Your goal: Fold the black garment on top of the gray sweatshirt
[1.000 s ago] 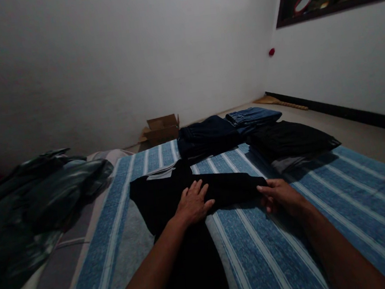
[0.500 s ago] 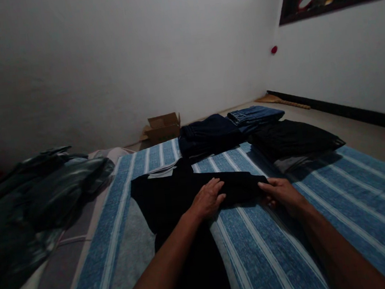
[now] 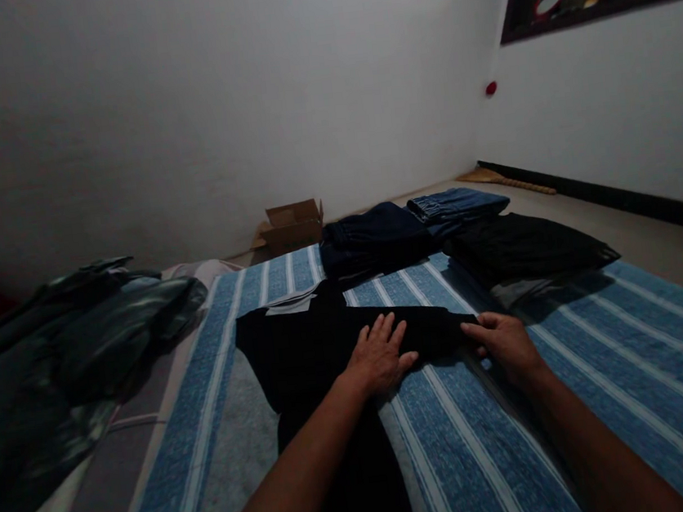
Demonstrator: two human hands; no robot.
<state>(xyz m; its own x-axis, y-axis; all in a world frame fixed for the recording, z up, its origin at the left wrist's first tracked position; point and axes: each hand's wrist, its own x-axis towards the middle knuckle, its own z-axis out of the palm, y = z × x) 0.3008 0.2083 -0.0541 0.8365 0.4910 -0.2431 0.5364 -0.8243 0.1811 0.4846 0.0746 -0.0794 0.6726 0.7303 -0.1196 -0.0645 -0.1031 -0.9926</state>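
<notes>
A black long-sleeved top (image 3: 303, 351) lies spread on a blue striped sheet (image 3: 206, 370), with some pale grey showing near its neck. One sleeve (image 3: 429, 328) stretches out to the right. My left hand (image 3: 381, 357) rests flat on that sleeve near the top's body, fingers spread. At the sleeve's far end, my right hand (image 3: 503, 343) pinches the cuff between thumb and fingers. The lower part of the top runs toward me, partly hidden under my left forearm.
Folded dark blue clothes (image 3: 370, 240), folded blue jeans (image 3: 459, 203) and a stack of black clothes (image 3: 531, 247) lie along the far right side. Loose dark green clothing (image 3: 51, 363) is heaped at left. Behind the sheet stands an open cardboard box (image 3: 294, 227) by the wall.
My left hand's fingers have spread wider on the sleeve. My right hand still pinches the cuff, and the view has shifted slightly.
</notes>
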